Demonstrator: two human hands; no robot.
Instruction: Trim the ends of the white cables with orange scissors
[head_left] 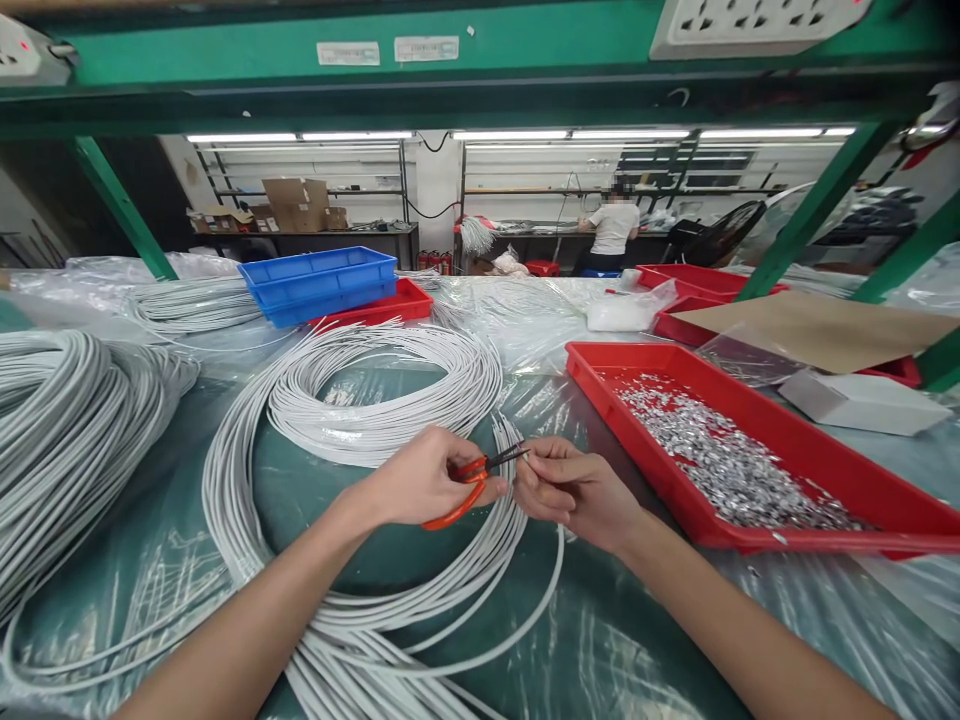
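My left hand (427,475) is closed around orange-handled scissors (469,490), whose dark blades point right. Between the thumb and fingers of my right hand (574,485) a small end is pinched close to the blade tips; it looks like the end of a white cable (559,570) that loops below, though the fingers hide most of it. Beneath both hands a large coil of white cable (232,470) lies on the green table, with a tighter coil (390,400) just behind it.
To the right, a red tray (607,400) holds many small shiny metal pieces (720,460). A thick cable bundle (82,430) lies at left. Behind are a blue bin (319,285) and a cardboard sheet (832,330). A green shelf beam (480,80) crosses overhead; a person (613,228) is farther back.
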